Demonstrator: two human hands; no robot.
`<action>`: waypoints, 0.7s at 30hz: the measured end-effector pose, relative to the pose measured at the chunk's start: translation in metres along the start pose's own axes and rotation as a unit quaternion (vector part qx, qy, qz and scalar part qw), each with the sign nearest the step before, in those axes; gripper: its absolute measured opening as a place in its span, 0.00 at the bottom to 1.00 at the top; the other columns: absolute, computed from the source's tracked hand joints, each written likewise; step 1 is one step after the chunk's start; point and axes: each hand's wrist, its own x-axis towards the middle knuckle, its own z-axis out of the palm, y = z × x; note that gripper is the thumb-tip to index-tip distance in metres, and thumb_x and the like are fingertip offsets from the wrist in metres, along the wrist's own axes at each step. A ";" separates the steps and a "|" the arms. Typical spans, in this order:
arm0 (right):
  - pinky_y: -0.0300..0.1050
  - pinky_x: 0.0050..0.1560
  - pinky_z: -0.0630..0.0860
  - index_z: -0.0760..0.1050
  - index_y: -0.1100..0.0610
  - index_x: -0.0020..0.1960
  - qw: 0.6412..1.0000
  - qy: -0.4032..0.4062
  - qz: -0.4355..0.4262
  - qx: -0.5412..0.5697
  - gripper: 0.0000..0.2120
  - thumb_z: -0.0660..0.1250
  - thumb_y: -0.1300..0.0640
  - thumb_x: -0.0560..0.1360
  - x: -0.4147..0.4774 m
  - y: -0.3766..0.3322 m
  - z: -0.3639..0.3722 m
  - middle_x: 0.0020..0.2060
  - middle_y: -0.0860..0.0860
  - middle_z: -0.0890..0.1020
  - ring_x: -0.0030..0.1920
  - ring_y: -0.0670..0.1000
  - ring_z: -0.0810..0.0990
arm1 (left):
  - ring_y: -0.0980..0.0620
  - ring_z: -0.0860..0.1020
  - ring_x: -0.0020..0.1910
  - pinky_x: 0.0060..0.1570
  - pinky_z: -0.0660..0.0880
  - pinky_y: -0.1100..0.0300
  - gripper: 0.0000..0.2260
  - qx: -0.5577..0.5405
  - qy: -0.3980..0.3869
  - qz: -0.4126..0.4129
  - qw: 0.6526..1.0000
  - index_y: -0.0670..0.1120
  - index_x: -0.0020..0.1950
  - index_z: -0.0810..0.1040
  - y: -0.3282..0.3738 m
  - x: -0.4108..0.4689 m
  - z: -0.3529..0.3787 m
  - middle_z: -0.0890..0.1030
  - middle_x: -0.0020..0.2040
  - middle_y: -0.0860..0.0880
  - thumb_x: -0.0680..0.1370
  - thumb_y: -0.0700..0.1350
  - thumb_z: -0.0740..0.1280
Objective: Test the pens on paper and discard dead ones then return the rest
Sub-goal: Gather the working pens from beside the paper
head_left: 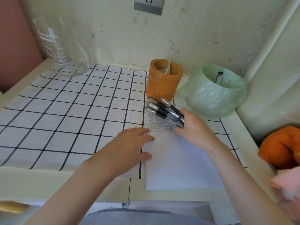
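My right hand [194, 127] grips a bunch of several black-and-clear pens [162, 108], tips fanned out to the upper left, just in front of the orange pen holder [163, 80]. The pens hover over the top of a white sheet of paper [177, 161] marked with rows of small written test marks [159, 125]. My left hand [129, 146] lies flat, fingers spread, on the paper's left edge. One pen [219, 77] stands inside the small bin lined with a green bag [214, 95] at the back right.
A checked cloth [65, 111] covers the tabletop. A clear glass measuring jug [60, 47] stands at the back left. Orange fabric [282, 146] and something pink [287, 184] sit off the table's right edge. A wall with a socket [148, 4] closes the back.
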 end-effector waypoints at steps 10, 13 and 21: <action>0.35 0.34 0.74 0.70 0.54 0.45 0.898 0.187 0.026 0.396 0.07 0.65 0.65 0.74 -0.011 -0.019 -0.023 0.34 0.57 0.73 0.34 0.50 0.73 | 0.59 0.54 0.73 0.69 0.48 0.65 0.22 0.012 0.006 -0.004 1.000 0.57 0.72 0.61 0.001 0.002 -0.003 0.55 0.75 0.58 0.78 0.54 0.59; 0.35 0.35 0.73 0.68 0.60 0.46 0.857 0.257 0.007 0.447 0.05 0.64 0.67 0.74 -0.012 -0.020 -0.032 0.30 0.53 0.74 0.30 0.48 0.73 | 0.59 0.55 0.73 0.69 0.49 0.65 0.22 0.007 0.009 -0.007 1.000 0.56 0.72 0.61 0.003 0.002 -0.005 0.56 0.75 0.58 0.79 0.54 0.59; 0.32 0.36 0.73 0.71 0.74 0.46 0.821 0.309 0.017 0.479 0.06 0.64 0.69 0.75 -0.022 -0.031 -0.011 0.31 0.59 0.75 0.30 0.44 0.76 | 0.57 0.57 0.72 0.69 0.52 0.64 0.21 0.008 0.013 -0.014 1.000 0.57 0.72 0.62 0.006 0.004 -0.005 0.58 0.74 0.59 0.79 0.54 0.58</action>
